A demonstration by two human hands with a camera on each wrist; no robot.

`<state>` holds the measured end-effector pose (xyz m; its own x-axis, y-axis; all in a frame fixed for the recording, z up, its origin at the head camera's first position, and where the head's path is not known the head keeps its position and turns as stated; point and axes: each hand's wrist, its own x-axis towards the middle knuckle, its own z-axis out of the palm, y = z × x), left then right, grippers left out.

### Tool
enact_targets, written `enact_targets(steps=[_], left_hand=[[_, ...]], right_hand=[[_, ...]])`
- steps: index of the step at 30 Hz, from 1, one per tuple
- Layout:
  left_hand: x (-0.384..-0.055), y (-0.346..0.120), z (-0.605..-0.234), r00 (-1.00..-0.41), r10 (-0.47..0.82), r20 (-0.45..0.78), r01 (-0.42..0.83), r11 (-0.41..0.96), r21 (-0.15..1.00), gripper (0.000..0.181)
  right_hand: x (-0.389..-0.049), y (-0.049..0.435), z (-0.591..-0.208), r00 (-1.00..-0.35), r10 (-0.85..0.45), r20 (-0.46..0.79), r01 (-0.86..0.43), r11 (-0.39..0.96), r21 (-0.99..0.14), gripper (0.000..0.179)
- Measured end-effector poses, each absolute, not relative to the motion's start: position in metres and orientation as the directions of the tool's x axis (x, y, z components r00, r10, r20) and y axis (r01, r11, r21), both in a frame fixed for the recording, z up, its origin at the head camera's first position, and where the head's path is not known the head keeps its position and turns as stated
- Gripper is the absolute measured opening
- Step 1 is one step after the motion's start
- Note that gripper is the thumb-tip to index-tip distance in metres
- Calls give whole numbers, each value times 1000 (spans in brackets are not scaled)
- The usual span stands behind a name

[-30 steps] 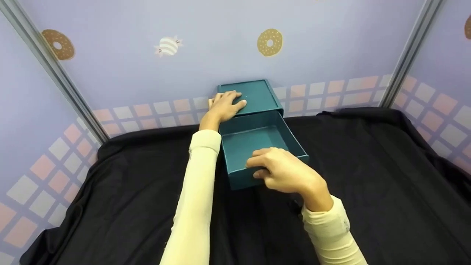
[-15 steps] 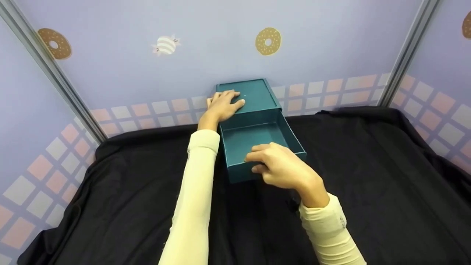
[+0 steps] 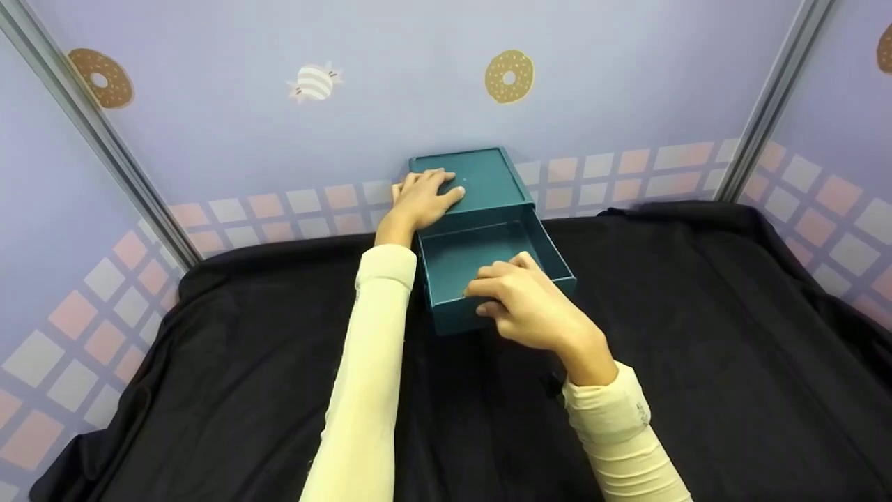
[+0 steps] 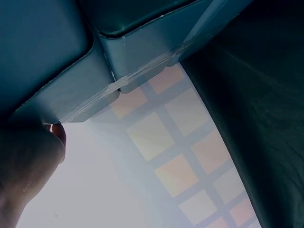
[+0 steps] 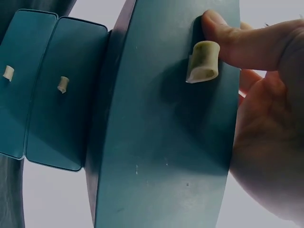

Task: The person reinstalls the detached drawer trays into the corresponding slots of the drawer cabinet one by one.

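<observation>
A dark teal drawer cabinet (image 3: pixel 488 178) stands against the back wall with its top drawer (image 3: pixel 454 317) pulled partway out. Nothing shows inside the visible part of that drawer. My left hand (image 3: pixel 418 200) rests on the left side of the cabinet top with fingers spread. At the drawer's front edge, my right hand (image 3: pixel 533 303) grips the panel, fingers over the rim. In the right wrist view, the thumb presses the drawer front (image 5: pixel 156 123) beside a small pale curled pull tab (image 5: pixel 204 61). The left wrist view shows the cabinet's side (image 4: pixel 152 50) and little of the hand.
Two closed drawer fronts (image 5: pixel 64 128) with similar pale tabs show below in the right wrist view. Black cloth (image 3: pixel 265 362) covers the table. Patterned lilac walls (image 3: pixel 411 77) with metal corner posts (image 3: pixel 773 104) enclose the back and sides.
The top drawer has slid further back into the cabinet, my right hand moving forward with it. My left hand has stayed on the cabinet top.
</observation>
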<state>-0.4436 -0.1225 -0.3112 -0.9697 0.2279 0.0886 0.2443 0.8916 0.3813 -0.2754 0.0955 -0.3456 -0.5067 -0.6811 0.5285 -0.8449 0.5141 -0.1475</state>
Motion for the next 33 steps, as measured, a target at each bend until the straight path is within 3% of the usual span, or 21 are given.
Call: enact_targets(steps=[21, 33], left_hand=[[-442, -122, -310, -975, 205, 82, 221, 897, 382, 61], [-444, -122, -311, -974, 208, 90, 227, 897, 379, 61]], right_hand=[[-296, 83, -365, -576, -465, 673, -777, 568, -272, 22], [-297, 82, -365, -601, -399, 693, -746, 591, -306, 22]])
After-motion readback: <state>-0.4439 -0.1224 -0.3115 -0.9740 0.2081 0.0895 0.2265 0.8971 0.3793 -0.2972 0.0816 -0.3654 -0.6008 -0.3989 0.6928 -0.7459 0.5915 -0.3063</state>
